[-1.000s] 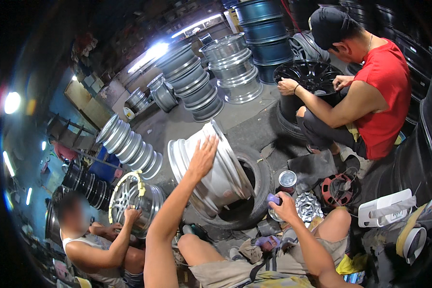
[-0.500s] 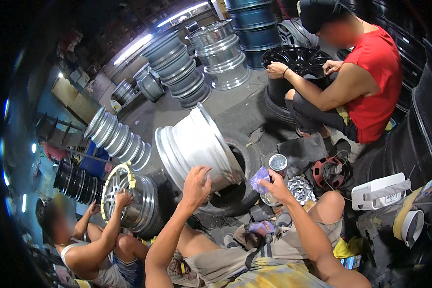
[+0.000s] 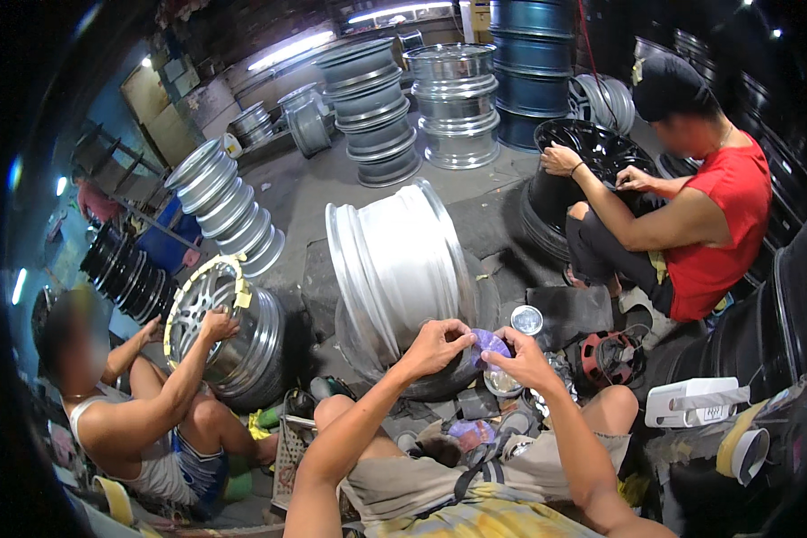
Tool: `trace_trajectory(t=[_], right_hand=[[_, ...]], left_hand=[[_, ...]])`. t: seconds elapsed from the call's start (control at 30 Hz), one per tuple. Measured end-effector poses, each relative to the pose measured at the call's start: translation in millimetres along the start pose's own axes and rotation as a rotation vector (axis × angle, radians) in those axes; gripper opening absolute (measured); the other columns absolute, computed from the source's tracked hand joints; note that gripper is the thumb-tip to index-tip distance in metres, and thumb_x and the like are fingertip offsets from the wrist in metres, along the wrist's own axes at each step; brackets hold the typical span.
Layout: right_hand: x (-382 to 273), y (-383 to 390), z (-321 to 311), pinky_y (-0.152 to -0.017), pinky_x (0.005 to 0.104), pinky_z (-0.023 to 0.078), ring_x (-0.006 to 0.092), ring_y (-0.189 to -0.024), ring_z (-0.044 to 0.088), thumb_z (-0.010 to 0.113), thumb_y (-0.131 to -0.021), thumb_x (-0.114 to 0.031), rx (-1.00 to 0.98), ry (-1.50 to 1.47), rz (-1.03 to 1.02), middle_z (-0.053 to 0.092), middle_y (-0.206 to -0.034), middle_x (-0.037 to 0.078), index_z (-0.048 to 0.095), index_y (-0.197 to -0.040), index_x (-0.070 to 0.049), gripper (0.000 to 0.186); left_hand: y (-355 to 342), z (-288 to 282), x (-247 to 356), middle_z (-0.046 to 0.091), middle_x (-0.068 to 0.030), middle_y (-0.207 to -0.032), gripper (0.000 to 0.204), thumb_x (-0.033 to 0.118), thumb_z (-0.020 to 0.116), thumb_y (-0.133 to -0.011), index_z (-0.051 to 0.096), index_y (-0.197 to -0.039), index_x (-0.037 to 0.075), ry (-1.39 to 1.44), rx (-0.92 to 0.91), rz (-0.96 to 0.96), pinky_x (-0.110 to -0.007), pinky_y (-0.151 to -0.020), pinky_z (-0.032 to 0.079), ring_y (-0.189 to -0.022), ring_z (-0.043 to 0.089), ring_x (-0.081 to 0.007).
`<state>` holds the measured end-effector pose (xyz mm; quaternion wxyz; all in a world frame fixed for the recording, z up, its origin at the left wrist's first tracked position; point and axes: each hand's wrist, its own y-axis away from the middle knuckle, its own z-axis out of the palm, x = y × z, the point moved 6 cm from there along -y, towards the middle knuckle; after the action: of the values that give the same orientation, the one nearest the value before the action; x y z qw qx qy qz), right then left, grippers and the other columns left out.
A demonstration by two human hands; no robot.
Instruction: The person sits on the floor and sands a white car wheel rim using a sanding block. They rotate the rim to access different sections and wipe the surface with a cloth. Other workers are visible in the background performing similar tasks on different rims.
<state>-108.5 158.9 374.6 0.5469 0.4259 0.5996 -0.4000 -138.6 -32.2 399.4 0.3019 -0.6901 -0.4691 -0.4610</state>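
A thin purple sheet (image 3: 487,342) with a curved edge is held between my two hands, in front of a bare silver wheel rim (image 3: 402,269). My left hand (image 3: 435,348) pinches its left edge with thumb and fingertips. On the other side my right hand (image 3: 522,360) grips it between thumb and fingers. The rim rests tilted on a dark tire (image 3: 351,334), just beyond my hands. An open round tin (image 3: 527,319) with grey contents stands past my right hand. Below the sheet, a second round container (image 3: 502,384) is partly hidden.
At left a person holds a taped wheel (image 3: 208,309); at right another, in red, works on a black wheel (image 3: 592,152). Stacked rims (image 3: 368,108) stand behind. Right of my knee are a red-and-black reel-like object (image 3: 608,357) and a white box (image 3: 695,402).
My left hand has come from beside the rim, fingers spread, over to the purple sheet and now pinches it. My right hand still holds the sheet. The view has turned left.
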Motion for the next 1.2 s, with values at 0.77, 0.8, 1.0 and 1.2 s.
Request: trace_trajectory(t=[0.77,0.8,1.0,1.2], right_hand=[[-39.8,-62.6,37.7,-0.082,0.0277,0.054,0.0119,-0.088,0.067,0.081,-0.093,-0.02,0.127,-0.026,-0.067,0.075,-0.1,0.005,0.074,-0.116,0.002,0.033],[-50.4,-76.7,33.7,-0.081,0.0287,0.054,0.014,-0.088,0.068,0.082,-0.092,-0.021,0.178,0.078,-0.106,0.076,-0.1,0.007,0.075,-0.114,0.001,0.033],[-98.1,-176.4,12.5,-0.084,0.0457,0.051,0.0362,-0.093,0.067,0.077,-0.087,-0.025,0.531,0.631,-0.46,0.073,-0.096,0.016,0.078,-0.1,-0.003,0.025],[-104.6,-199.9,33.0,-0.087,0.053,0.045,0.0378,-0.099,0.061,0.073,-0.089,-0.024,0.569,0.905,-0.465,0.069,-0.097,0.017,0.075,-0.094,-0.003,0.022]], left_hand=[[12.6,-57.2,8.1,0.074,-0.0023,-0.087,0.022,0.019,0.072,-0.101,0.077,-0.106,-0.001,0.108,0.298,0.122,-0.028,-0.069,0.054,-0.078,0.064,-0.0086],[8.9,-75.1,21.9,0.077,-0.0071,-0.088,0.023,0.02,0.073,-0.099,0.078,-0.108,-0.001,-0.116,0.387,0.259,-0.03,-0.069,0.054,-0.077,0.066,-0.0098],[-25.6,-222.0,68.6,0.066,-0.0188,-0.116,0.033,0.024,0.071,-0.094,0.069,-0.118,0.001,-0.825,1.069,0.204,-0.047,-0.1,0.047,-0.115,0.06,-0.0381],[-55.1,-275.7,-25.3,0.063,-0.03,-0.129,0.046,0.034,0.058,-0.1,0.069,-0.118,-0.007,-0.539,1.115,-0.342,-0.056,-0.103,0.045,-0.125,0.057,-0.0456]])
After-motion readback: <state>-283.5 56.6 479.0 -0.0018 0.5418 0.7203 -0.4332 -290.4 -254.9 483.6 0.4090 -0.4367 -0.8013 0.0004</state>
